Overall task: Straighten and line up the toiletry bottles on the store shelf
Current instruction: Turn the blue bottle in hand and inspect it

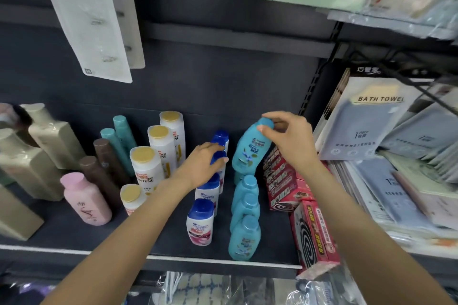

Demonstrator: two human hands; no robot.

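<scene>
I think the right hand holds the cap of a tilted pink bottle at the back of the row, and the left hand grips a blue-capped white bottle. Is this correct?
Not quite. In the head view, the tilted bottle that the right hand holds by its cap is light blue, not pink. The rest stands: it is at the back of its row, and the left hand grips a blue-capped white bottle.

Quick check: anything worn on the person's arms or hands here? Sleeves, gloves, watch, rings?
Nothing visible. The left hand and right hand are bare, with no gloves, and no rings or watch that the head view shows. Both forearms are uncovered up to the frame's bottom edge, so no sleeve shows. Nails are short and unpainted.
</scene>
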